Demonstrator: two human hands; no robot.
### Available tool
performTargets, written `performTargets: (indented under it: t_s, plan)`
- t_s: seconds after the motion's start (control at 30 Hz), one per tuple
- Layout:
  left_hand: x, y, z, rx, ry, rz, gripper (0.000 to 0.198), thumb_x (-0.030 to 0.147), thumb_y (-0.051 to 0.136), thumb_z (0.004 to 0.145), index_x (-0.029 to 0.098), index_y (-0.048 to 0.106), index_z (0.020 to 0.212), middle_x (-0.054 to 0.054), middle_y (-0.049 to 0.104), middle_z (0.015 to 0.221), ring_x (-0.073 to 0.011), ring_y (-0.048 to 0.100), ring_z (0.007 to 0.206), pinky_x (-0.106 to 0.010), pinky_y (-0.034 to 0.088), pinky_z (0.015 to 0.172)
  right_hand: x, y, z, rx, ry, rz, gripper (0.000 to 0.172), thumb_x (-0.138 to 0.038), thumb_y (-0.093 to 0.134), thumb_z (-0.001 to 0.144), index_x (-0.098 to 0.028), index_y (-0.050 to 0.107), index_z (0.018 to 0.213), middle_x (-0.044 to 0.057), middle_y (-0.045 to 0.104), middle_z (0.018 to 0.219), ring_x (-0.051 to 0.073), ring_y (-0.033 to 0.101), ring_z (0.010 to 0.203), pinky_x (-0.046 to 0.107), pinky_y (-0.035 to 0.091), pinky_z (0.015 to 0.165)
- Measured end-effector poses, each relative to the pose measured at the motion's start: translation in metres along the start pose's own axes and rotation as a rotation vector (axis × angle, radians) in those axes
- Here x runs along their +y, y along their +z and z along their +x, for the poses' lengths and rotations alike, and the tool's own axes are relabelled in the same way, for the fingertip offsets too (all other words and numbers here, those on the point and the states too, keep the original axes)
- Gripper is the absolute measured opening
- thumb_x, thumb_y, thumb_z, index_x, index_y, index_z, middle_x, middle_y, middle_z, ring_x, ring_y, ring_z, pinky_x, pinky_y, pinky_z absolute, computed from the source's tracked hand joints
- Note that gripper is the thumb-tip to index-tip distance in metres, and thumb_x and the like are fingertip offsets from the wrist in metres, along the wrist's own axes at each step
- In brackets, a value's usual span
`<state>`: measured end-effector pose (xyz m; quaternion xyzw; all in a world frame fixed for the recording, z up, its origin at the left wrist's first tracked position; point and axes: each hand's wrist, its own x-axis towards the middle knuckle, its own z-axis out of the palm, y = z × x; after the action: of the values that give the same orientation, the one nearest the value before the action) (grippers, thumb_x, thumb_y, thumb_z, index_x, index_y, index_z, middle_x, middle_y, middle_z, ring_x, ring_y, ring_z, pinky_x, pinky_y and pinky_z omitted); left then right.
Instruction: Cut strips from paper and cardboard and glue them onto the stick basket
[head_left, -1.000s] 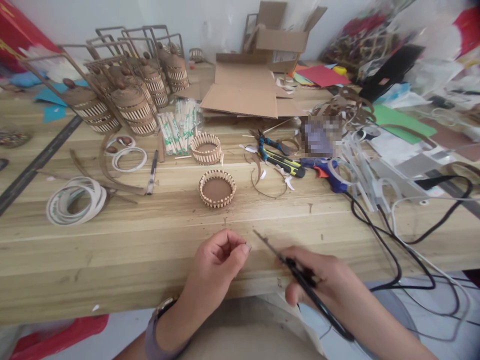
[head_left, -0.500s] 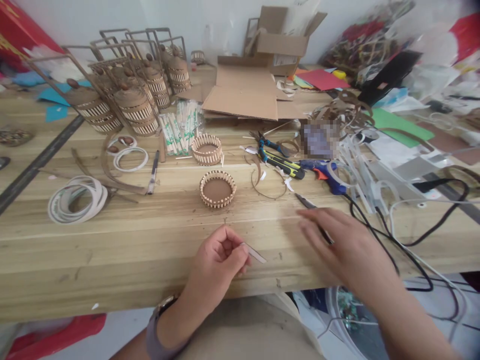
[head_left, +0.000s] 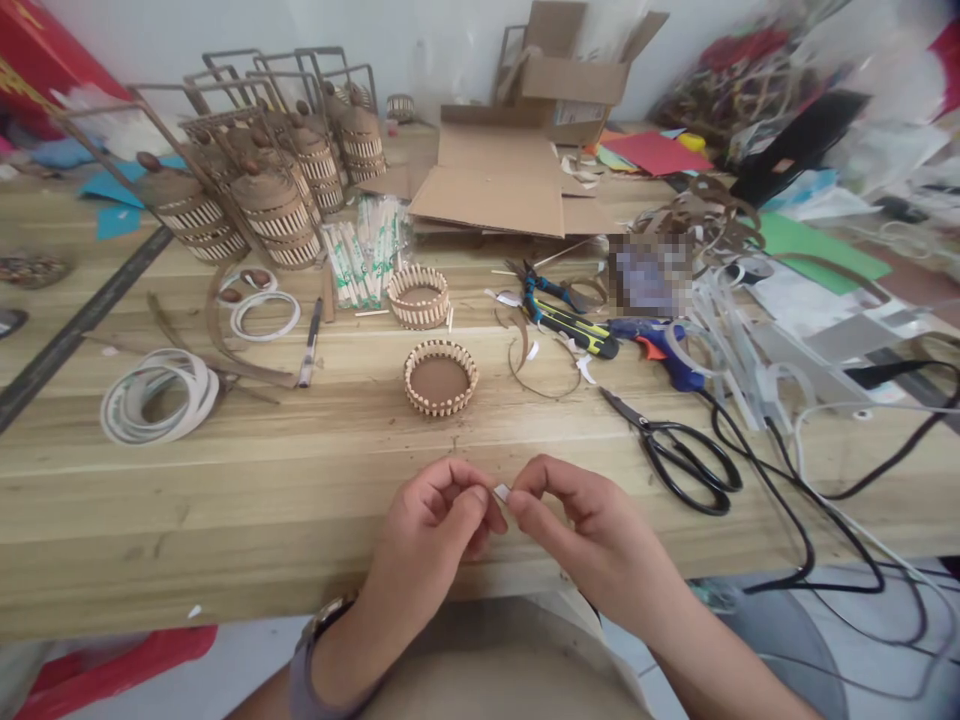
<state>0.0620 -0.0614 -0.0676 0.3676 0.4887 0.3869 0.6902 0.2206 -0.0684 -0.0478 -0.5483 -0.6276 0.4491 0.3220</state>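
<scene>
Between my two hands is a small whitish strip point(head_left: 502, 493), its middle showing and both ends pinched out of sight. My left hand point(head_left: 442, 520) grips one end between thumb and forefinger, and my right hand point(head_left: 577, 520) pinches the other. Just beyond them a round shallow basket point(head_left: 441, 378), walled with short pale sticks on a brown base, rests on the wooden table point(head_left: 315, 510). Black-handled scissors point(head_left: 686, 460) lie to the right of my right hand, untouched. A second stick-walled ring point(head_left: 418, 297) sits farther back.
White tape rolls point(head_left: 160, 397) and a pen point(head_left: 310, 342) lie at left. A utility knife point(head_left: 577, 328), pliers point(head_left: 551, 290) and a blue glue gun point(head_left: 679, 360) are on the right, with black cables point(head_left: 795, 540) trailing over the edge. Lantern-like stick pieces point(head_left: 274, 210) stand behind.
My right hand has moved left from over the scissors, leaving them on the table. It now pinches the strip's free end beside my left hand.
</scene>
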Motion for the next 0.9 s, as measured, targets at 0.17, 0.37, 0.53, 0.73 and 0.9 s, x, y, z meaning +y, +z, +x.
performTargets:
  t_s: [0.17, 0.37, 0.53, 0.73, 0.9]
  plan:
    - [0.001, 0.000, 0.000, -0.010, -0.035, 0.019, 0.017, 0.032, 0.067, 0.068, 0.017, 0.059, 0.068, 0.004, 0.058, 0.051, -0.0074, 0.048, 0.044, -0.018, 0.039, 0.044, 0.000, 0.003, 0.000, -0.005, 0.008, 0.010, 0.024, -0.031, 0.053, 0.088, -0.022, 0.057, 0.067, -0.003, 0.063, 0.062, 0.012, 0.057, 0.059, 0.022, 0.045, 0.058]
    - [-0.001, 0.000, -0.002, 0.003, -0.014, 0.022, 0.016, 0.030, 0.065, 0.067, 0.018, 0.056, 0.064, 0.004, 0.057, 0.050, -0.0066, 0.045, 0.042, -0.017, 0.036, 0.042, 0.001, 0.005, 0.000, 0.022, -0.033, -0.038, 0.023, -0.028, 0.053, 0.087, -0.022, 0.056, 0.065, -0.003, 0.062, 0.060, 0.012, 0.057, 0.057, 0.022, 0.045, 0.055]
    - [0.000, 0.002, -0.001, 0.010, 0.002, 0.024, 0.015, 0.029, 0.062, 0.069, 0.018, 0.055, 0.063, 0.004, 0.056, 0.051, -0.0061, 0.045, 0.043, -0.017, 0.036, 0.042, 0.001, 0.007, -0.002, 0.078, -0.101, -0.121, 0.022, -0.023, 0.053, 0.088, -0.022, 0.056, 0.067, -0.004, 0.062, 0.061, 0.012, 0.057, 0.056, 0.022, 0.045, 0.055]
    - [0.001, 0.003, -0.001, 0.048, -0.009, 0.046, 0.019, 0.034, 0.064, 0.069, 0.019, 0.054, 0.063, 0.005, 0.052, 0.047, -0.0065, 0.042, 0.040, -0.017, 0.033, 0.040, 0.005, 0.008, -0.005, 0.201, -0.263, -0.256, 0.014, -0.018, 0.057, 0.089, -0.022, 0.058, 0.075, -0.003, 0.063, 0.067, 0.012, 0.060, 0.062, 0.023, 0.046, 0.057]
    - [0.003, 0.005, -0.003, 0.121, -0.003, 0.090, 0.017, 0.034, 0.064, 0.066, 0.019, 0.055, 0.064, 0.006, 0.051, 0.046, -0.0069, 0.041, 0.041, -0.017, 0.033, 0.039, 0.000, 0.013, -0.010, 0.435, -0.540, -0.563, 0.008, -0.015, 0.059, 0.091, -0.021, 0.063, 0.091, 0.002, 0.067, 0.082, 0.017, 0.060, 0.078, 0.033, 0.043, 0.073]
